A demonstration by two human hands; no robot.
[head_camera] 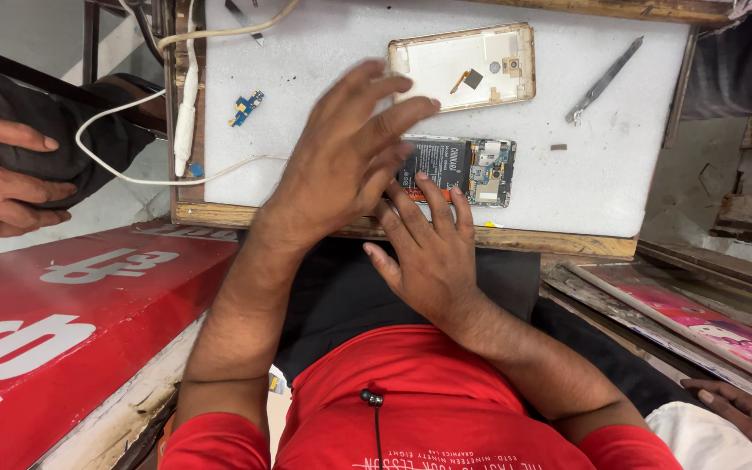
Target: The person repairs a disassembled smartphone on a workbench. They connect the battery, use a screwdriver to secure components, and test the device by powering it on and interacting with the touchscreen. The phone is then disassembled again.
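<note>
Opened phone [467, 171] lies circuit-side up on the white foam pad [620, 174]; right hand [433, 252] steadies it with spread fingertips, left hand [341, 161] hovers open, empty

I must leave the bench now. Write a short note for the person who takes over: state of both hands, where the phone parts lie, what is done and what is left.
Left hand: open, fingers spread, raised over the white foam mat, holding nothing.
Right hand: open, fingertips resting on the near edge of the opened phone body.
Parts: phone body lies with battery and circuit board exposed; gold back cover lies inside-up behind it; small blue circuit piece at the mat's left; metal tweezers at the right; white cable along the left edge.
Done: cover is off.
Left: battery and board are not yet removed.
</note>
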